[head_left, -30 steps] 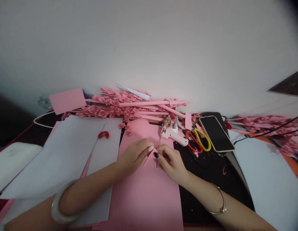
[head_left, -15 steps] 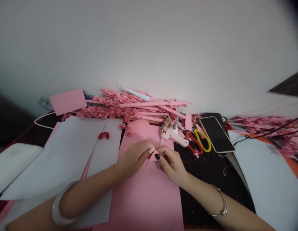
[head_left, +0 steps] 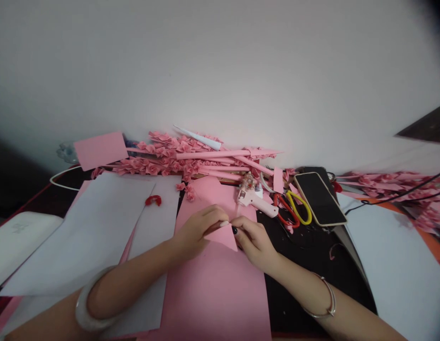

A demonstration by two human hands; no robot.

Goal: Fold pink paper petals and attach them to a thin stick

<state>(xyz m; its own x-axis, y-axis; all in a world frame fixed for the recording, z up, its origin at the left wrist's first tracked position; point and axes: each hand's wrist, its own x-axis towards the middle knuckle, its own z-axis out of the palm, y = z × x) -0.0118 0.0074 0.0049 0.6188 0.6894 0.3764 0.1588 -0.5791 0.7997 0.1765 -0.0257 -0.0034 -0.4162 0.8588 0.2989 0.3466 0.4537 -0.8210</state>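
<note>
A small piece of pink paper [head_left: 222, 237] is pinched between my two hands, its lower corner pointing down to the right. My left hand [head_left: 200, 232] grips its upper left side with thumb and fingers, and my right hand [head_left: 251, 240] pinches its upper right edge. Both hands nearly touch at the fingertips. Below them lies a large pink sheet [head_left: 216, 293]. Just beyond my right hand rests a pink glue gun [head_left: 257, 201]. Two small paper flowers [head_left: 190, 192] sit at the sheet's far end.
Pink paper flower stems [head_left: 163, 163] line the wall. Scissors with red and yellow handles [head_left: 305, 208] lie beside a phone [head_left: 321, 199]. White sheets [head_left: 85, 227] cover the left side, with a red curled piece [head_left: 153, 200] on them. Another white sheet [head_left: 400, 265] lies right.
The small pink paper has turned in my fingers and now shows a broader flat face with a corner toward the lower right. My hands have barely shifted.
</note>
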